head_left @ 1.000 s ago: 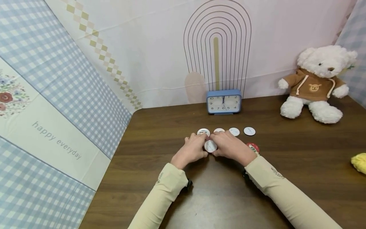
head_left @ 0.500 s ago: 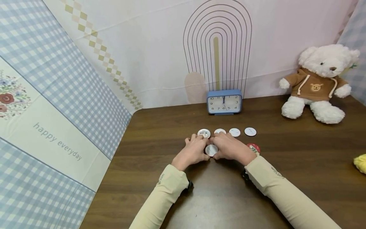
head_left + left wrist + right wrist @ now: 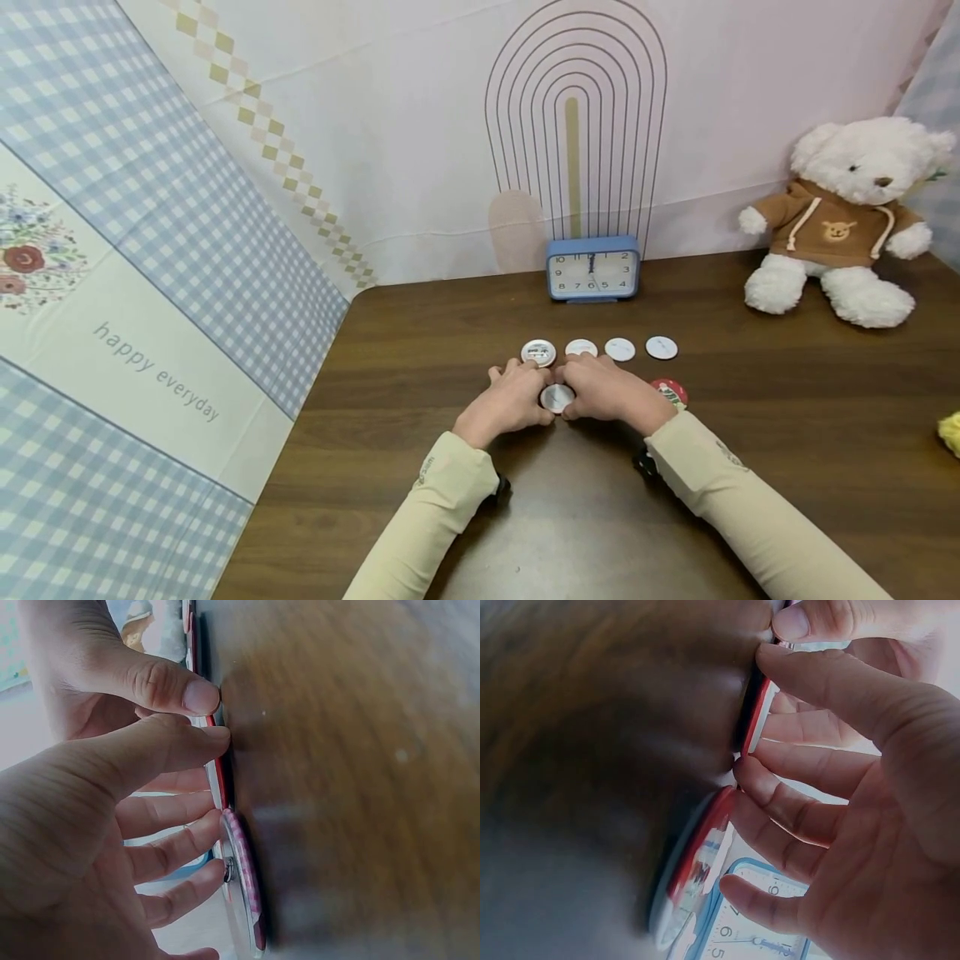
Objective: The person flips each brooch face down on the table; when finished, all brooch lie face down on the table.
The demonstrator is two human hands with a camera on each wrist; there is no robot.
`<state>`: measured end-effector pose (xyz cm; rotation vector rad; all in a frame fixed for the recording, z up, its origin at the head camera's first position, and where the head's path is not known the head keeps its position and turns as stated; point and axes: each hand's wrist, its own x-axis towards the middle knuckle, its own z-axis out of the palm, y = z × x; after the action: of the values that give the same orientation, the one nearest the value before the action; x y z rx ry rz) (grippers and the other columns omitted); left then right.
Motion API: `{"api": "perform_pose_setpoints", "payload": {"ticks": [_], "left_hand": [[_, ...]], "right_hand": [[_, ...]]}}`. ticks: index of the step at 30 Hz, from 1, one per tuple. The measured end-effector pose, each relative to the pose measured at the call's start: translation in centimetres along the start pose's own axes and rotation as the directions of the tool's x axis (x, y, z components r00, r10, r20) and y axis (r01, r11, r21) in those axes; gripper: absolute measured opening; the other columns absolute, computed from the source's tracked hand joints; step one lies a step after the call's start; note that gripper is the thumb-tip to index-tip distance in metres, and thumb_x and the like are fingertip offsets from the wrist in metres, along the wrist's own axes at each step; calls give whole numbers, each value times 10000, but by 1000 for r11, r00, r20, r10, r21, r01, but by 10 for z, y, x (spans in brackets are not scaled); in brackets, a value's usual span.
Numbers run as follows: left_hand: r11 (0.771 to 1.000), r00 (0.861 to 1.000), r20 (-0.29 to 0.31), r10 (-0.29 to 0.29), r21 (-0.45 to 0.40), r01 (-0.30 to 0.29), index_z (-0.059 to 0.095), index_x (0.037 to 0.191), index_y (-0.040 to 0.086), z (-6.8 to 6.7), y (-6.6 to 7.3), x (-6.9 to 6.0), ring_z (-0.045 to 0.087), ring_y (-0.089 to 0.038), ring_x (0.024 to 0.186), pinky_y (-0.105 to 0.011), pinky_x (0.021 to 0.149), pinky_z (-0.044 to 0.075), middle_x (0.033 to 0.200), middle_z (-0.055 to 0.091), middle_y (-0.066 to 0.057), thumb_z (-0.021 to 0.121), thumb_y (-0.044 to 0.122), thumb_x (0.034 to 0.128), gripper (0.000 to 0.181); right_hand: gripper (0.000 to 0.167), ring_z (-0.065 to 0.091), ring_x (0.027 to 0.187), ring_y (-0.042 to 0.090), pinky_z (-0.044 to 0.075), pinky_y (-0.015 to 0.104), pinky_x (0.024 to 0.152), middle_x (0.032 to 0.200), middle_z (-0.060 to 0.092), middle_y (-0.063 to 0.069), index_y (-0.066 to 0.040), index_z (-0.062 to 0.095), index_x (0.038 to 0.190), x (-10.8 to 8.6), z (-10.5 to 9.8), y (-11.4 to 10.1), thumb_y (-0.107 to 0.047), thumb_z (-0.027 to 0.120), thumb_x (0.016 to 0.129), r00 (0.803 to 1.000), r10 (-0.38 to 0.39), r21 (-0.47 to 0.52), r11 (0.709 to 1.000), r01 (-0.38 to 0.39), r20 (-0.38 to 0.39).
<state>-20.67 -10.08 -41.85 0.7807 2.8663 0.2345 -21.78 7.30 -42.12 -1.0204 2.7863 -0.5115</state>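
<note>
In the head view, a round pin badge (image 3: 557,400) lies on the brown table with its pale back up, between both hands. My left hand (image 3: 510,398) holds its left edge with thumb and fingers, and my right hand (image 3: 609,392) holds the right edge. Its red rim (image 3: 762,712) shows in the right wrist view, where the two thumb tips nearly meet. Just beyond the fingers is a row of several pale-backed badges, among them a larger one (image 3: 538,352) at the left end. A red badge (image 3: 670,391) is partly hidden behind the right wrist.
A blue alarm clock (image 3: 592,271) stands at the back of the table (image 3: 390,367). To its right sits a white teddy bear (image 3: 840,221) in a brown hoodie. Something yellow and fluffy (image 3: 950,432) is cut off at the right edge.
Both hands have drawn the badge slightly towards the body, away from the row. The other badges stay where they were; the head view has shifted a little.
</note>
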Motion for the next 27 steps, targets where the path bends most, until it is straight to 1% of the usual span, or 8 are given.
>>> {"api": "perform_pose_setpoints", "payload": {"ticks": [8, 13, 18, 21, 24, 27], "left_hand": [[1000, 1000, 2, 12, -18, -12, 709, 1034, 170, 0, 1, -2, 528, -276, 1018, -443, 817, 337, 1082, 635, -2, 826, 274, 826, 260], [1000, 1000, 1, 16, -21, -16, 708, 1096, 178, -2, 0, -1, 534, -279, 1026, -438, 817, 328, 1108, 640, -6, 837, 288, 818, 326], [1000, 1000, -5, 20, -20, -20, 705, 1147, 160, -5, 5, 0, 535, -282, 1032, -447, 831, 327, 1120, 647, -18, 838, 303, 827, 376], [999, 1000, 2, 22, -26, -22, 699, 1178, 137, -7, 8, 2, 528, -289, 1074, -478, 868, 330, 1150, 640, -26, 831, 312, 840, 403], [999, 1000, 2, 27, -22, -27, 697, 1196, 137, -8, 11, 3, 523, -285, 1118, -504, 891, 333, 1171, 635, -24, 828, 315, 844, 415], [999, 999, -7, 36, -13, -36, 700, 1154, 140, -9, 14, 4, 528, -258, 1110, -500, 886, 338, 1127, 633, -16, 828, 312, 838, 382]], "right_hand": [[275, 539, 798, 216, 432, 444, 678, 855, 565, 16, -115, 721, 957, -1, 0, 0, -133, 839, 709, 1000, 7, 1, 1000, -7, 7], [332, 554, 812, 223, 451, 466, 697, 871, 580, 26, -91, 729, 1020, -2, -2, 1, -125, 850, 713, 1000, 2, -15, 1000, -2, 5], [356, 566, 857, 233, 459, 489, 719, 908, 598, 45, -74, 730, 1074, -10, -8, 4, -135, 858, 747, 1000, 5, -13, 1000, -6, -6], [308, 549, 831, 216, 442, 463, 708, 893, 588, 40, -71, 719, 1035, -16, -11, 8, -126, 849, 762, 1000, 21, -10, 1000, -21, -1], [253, 521, 775, 208, 427, 446, 690, 836, 559, 28, -74, 704, 974, -22, -14, 12, -113, 836, 762, 1000, 27, -20, 999, -27, -7], [226, 513, 783, 216, 429, 466, 708, 826, 555, 19, -77, 697, 952, -26, -16, 15, -114, 825, 769, 999, 46, -27, 999, -46, -16]]}}
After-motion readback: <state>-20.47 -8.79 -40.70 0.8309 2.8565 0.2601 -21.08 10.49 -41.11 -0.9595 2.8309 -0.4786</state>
